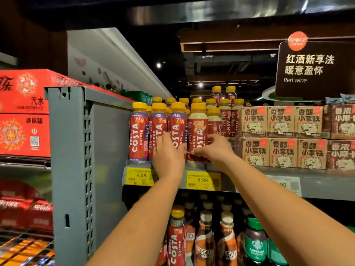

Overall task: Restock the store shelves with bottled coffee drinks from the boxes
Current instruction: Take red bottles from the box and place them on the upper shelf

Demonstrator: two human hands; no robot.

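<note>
Bare forearms [134, 217] were raised from the bottom edge toward the top shelf [326, 187]. At far left, red soda cartons [23, 112] were stacked beside a grey perforated upright [71, 150]. Just right of that upright, three purple-banded Costa bottles [138, 131] were lined up along the shelf front, upright, with more yellow caps crowded behind them. The left hand [169, 153] was laid against the lower parts of the second and third of these, its fingers bent up over their labels; whether a bottle was actually clasped could not be told. Two yellow price tags [139, 176] were clipped to the shelf edge below. Next in the row, touching the third purple bottle, a green-banded Costa bottle [197, 129] was stood upright at the shelf front. It was pinched low on its label by the right hand [218, 148], thumb across the front and fingers curled round its right side. Further right, brown drink cartons [280, 137] were stacked two high on the same shelf, and a dark "Red wine" sign [315, 70] was hung above them. More coffee bottles [205, 242] were ranged on the shelf beneath.
</note>
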